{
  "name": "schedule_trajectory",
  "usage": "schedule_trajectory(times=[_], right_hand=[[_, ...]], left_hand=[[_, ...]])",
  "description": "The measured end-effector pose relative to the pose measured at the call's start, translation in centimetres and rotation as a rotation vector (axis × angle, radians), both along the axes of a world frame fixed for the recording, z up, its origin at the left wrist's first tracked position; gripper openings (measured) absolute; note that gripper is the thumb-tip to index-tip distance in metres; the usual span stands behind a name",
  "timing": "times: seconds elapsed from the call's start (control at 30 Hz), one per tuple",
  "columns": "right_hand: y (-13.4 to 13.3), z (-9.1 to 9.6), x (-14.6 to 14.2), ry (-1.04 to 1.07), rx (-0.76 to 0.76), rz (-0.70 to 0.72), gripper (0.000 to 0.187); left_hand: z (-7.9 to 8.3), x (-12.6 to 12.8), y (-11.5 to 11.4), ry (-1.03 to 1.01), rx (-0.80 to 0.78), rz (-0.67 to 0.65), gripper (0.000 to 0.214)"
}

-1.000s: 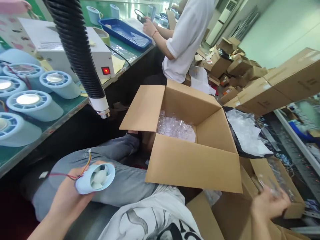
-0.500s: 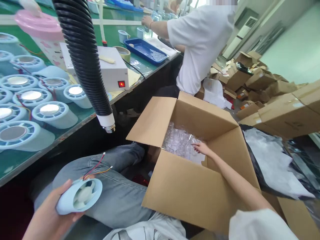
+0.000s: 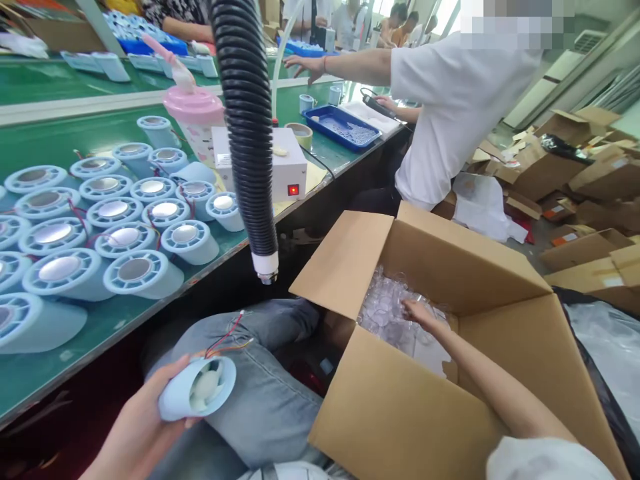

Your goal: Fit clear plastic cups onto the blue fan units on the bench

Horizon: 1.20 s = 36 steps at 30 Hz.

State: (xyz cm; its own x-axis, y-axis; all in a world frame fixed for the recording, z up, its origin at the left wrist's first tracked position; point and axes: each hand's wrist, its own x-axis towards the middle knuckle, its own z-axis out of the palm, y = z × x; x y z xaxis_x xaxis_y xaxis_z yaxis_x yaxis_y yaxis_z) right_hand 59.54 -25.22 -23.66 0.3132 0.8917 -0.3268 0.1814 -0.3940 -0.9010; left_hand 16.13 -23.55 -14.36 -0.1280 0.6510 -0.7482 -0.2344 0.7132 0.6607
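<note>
My left hand (image 3: 143, 423) is closed round a small pale blue fan housing (image 3: 197, 395) with red and yellow wires, held above my lap. My right hand (image 3: 417, 315) reaches into an open cardboard box (image 3: 400, 413) and rests on a heap of clear plastic parts (image 3: 387, 310); its fingers lie on the parts and I cannot tell whether they grip one. Several similar blue fan housings (image 3: 135, 273) stand on the green workbench (image 3: 65, 347) to my left.
A black ribbed extraction hose (image 3: 247, 133) hangs over the bench edge. Behind it sit a white box with a red switch (image 3: 287, 170), a pink cup (image 3: 193, 117) and a blue tray (image 3: 343, 127). A person in a white shirt (image 3: 455, 113) works beyond. Cardboard boxes (image 3: 575, 167) pile at right.
My right arm went from outside the box into it and now lies on the clear parts. The view swung left and up. My left hand keeps the fan housing.
</note>
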Motion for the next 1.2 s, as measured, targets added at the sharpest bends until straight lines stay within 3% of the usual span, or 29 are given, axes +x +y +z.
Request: schedule_trajectory(times=[0.1,0.2,0.27,0.33,0.37,0.4,0.47,0.57,0.67,0.73,0.9,1.07,1.2], right_hand=[[-0.8,1.6,0.1,0.002,0.029,0.032,0.036],[-1.6,4.5,-3.0,0.014,0.105,0.173,0.040],[-2.2,6.5,-7.1,-0.042,0.219,0.361,0.032],[-2.7,8.0,-12.1,-0.345,0.476,0.700,0.037],[-2.8,8.5,-14.6,-0.495,0.596,0.805,0.044],[-2.8,8.9,-17.0,-0.624,0.698,0.870,0.049],[-2.3,9.2,-20.9,-0.760,0.759,0.931,0.051],[-0.8,9.4,-24.0,-0.724,0.610,1.062,0.048],[0.5,9.6,-24.5,-0.613,0.447,1.218,0.043],[0.7,9.8,-24.4,-0.608,0.399,1.227,0.043],[-0.5,9.7,-25.0,-0.777,0.503,1.037,0.055],[-1.4,8.8,-27.1,-0.860,0.476,1.133,0.061],[-0.5,8.3,-27.2,-0.708,0.333,1.212,0.046]], left_hand=[[-0.6,-0.1,-0.1,-0.165,0.084,-0.147,0.017],[-1.2,-0.2,-0.5,-0.262,0.163,-0.331,0.028],[-1.3,-0.3,-0.8,-0.259,0.232,-0.487,0.036],[-1.3,-0.5,-1.0,-0.191,0.323,-0.629,0.038],[-1.1,-0.6,-1.1,-0.151,0.358,-0.674,0.038],[-0.9,-0.9,-1.2,-0.116,0.386,-0.701,0.038],[-0.3,-1.6,-1.6,-0.073,0.419,-0.712,0.033],[0.7,-2.9,-2.6,0.090,0.598,-0.757,0.020],[1.3,-4.2,-3.4,0.384,0.812,-0.818,0.018],[1.3,-4.9,-3.8,0.484,0.823,-0.796,0.020],[-0.3,-5.5,-3.7,0.415,0.619,-0.677,0.032],[-1.2,-5.4,-3.1,0.333,0.639,-0.734,0.032],[-0.7,-5.6,-3.1,0.344,0.769,-0.784,0.022]])
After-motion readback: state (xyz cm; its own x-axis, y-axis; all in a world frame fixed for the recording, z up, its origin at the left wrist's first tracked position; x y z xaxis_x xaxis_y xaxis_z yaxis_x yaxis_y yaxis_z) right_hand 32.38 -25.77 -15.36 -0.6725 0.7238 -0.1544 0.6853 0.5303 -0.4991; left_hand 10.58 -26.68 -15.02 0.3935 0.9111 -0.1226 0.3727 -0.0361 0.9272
